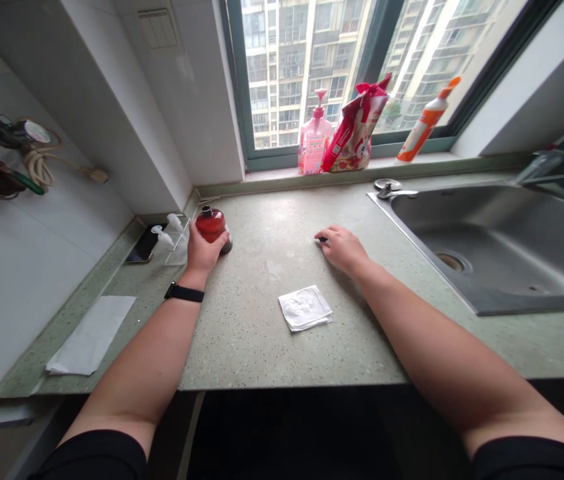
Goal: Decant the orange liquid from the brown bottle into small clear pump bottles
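My left hand (203,249) is wrapped round a reddish-brown bottle (211,225) that stands upright on the counter. The bottle has a dark neck with no cap visible on it. Over the counter's middle, my right hand (341,247) has its fingers closed on a small black object (322,239), mostly hidden by the fingers. Between my forearms lies a folded white tissue (305,309). Just left of my left hand are white pump heads (163,236) by a clear plastic holder (177,248).
A steel sink (457,280) is set into the counter (247,333) at right. On the windowsill stand a pink pump bottle (315,143), a red bag (357,130) and an orange-white bottle (426,127). A phone (143,244) and white paper (93,333) lie at left.
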### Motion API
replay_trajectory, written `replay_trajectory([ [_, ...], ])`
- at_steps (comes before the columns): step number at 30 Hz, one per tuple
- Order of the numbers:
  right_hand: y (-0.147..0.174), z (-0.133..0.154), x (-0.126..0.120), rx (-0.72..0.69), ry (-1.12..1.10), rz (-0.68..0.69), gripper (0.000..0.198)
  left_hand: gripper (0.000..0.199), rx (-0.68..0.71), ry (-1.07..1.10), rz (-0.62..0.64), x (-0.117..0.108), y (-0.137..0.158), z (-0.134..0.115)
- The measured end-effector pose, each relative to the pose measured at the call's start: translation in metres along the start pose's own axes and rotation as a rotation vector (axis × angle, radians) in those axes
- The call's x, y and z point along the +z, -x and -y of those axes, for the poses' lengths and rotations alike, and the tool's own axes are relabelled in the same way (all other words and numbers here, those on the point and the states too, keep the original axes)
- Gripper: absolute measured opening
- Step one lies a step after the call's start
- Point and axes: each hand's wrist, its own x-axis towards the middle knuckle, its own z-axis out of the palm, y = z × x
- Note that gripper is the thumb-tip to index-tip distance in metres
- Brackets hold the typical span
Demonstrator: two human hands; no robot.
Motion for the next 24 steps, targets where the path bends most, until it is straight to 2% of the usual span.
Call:
replay_trajectory([
  [6, -0.001, 0.0, -0.004, -0.017, -0.069, -0.041, 0.036, 0.072, 0.057, 0.038, 0.026, -0.006, 0.005, -0.013],
  [9, -0.002, 0.003, -0.007, -0.047, -0.176, -0.091, 0.037, 0.073, 0.137, 0.052, 0.035, -0.007, 0.01, -0.025],
  [13, -0.001, 0.006, -0.009, -0.097, -0.363, -0.161, 0.033, 0.077, 0.25, 0.082, 0.078, -0.009, 0.022, -0.046],
  [18, 0.003, 0.012, -0.011, -0.155, -0.476, -0.225, 0.03, 0.078, 0.331, 0.029, 0.148, -0.008, 0.039, -0.067],
  [24, 0.012, 0.029, -0.02, -0.127, -0.625, -0.238, 0.02, 0.079, 0.47, -0.05, 0.221, -0.006, 0.057, -0.085],
])
